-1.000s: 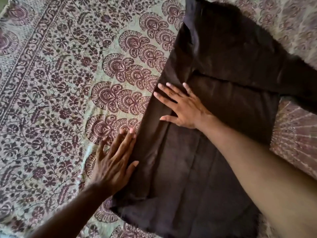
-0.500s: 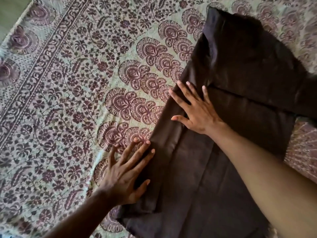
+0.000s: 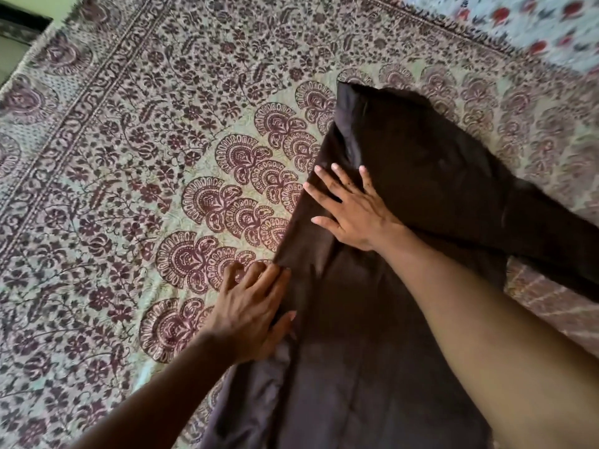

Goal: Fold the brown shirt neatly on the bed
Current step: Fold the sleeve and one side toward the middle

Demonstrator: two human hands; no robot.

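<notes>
The brown shirt lies lengthwise on the patterned bedspread, its left side folded inward. One sleeve stretches off to the right. My right hand presses flat on the fold near the shirt's left edge, fingers spread and straight. Lower down, my left hand sits at the same edge. Its fingers are curled over the cloth's border and the thumb lies on top of the fabric, pinching it. Below that hand the edge is lifted and shows a lighter underside. My right forearm hides part of the shirt's lower right.
The bedspread's bordered edge runs along the upper left, with floor beyond it. A light blue floral cloth lies at the top right corner. Left of the shirt there is only bedspread.
My left hand has gone from lying flat to curling its fingers around the shirt's left edge, which now lifts slightly. My right hand stays pressed flat. The view has shifted back, showing more bed.
</notes>
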